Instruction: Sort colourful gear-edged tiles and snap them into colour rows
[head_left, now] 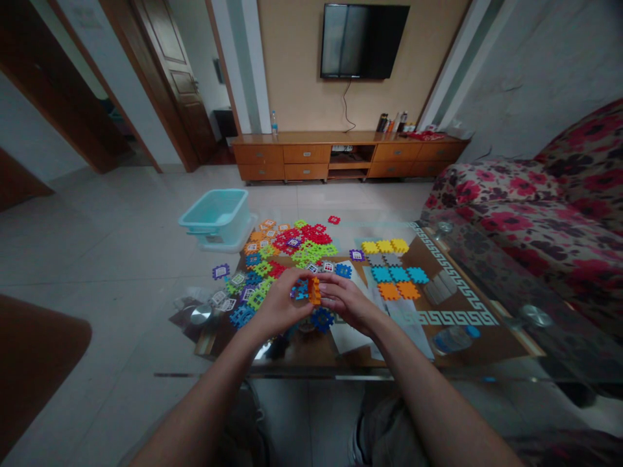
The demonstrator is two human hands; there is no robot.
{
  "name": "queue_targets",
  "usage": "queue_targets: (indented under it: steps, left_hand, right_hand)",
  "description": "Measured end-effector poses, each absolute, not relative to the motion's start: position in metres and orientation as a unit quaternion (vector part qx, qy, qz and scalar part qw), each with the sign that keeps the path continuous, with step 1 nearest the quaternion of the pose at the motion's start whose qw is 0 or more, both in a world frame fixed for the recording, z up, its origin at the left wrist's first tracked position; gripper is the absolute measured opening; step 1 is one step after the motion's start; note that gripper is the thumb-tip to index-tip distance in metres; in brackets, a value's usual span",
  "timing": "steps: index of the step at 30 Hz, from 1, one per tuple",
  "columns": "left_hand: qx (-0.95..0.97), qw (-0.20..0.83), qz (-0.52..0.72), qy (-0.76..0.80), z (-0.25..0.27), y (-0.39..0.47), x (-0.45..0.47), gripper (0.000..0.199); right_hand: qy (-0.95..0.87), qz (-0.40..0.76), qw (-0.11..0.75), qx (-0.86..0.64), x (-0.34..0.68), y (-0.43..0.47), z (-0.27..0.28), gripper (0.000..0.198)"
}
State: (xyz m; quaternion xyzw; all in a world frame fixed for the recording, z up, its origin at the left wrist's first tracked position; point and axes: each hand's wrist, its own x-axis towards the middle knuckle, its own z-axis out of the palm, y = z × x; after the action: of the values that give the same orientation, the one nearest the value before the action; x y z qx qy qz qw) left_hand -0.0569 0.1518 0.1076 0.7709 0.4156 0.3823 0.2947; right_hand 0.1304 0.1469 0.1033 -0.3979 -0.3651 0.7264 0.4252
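Observation:
Between my two hands, above the glass table, is an orange interlocking block point(314, 292) turned edge-on. My left hand point(283, 300) grips its left side with thumb and fingers. On its right side, the fingers of my right hand point(348, 299) are closed against it. Below and beyond my hands spreads a pile of notched plastic pieces: green ones point(316, 250), red ones point(318, 233), blue ones point(242, 316) and orange ones point(257, 240). To the right lie sorted rows of yellow blocks point(384, 246), grey blocks point(384, 260), light blue blocks point(399, 275) and orange blocks point(399, 290).
A turquoise plastic tub point(217, 217) stands at the table's far left. White papers point(355, 334) lie near my right hand, and a water bottle point(455, 339) rests at the right. A flowered sofa point(516, 201) is beyond the right side, a wooden TV cabinet point(306, 155) at the back.

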Motion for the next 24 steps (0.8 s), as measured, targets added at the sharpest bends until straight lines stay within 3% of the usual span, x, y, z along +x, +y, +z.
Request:
queue_targets:
  steps: [24]
  left_hand:
    - [0.809,0.240,0.382,0.376,0.1043,0.1505,-0.0571,0.043]
  right_hand:
    - [-0.382,0.720,0.428,-0.391,0.1316,0.1484,0.0953,0.050]
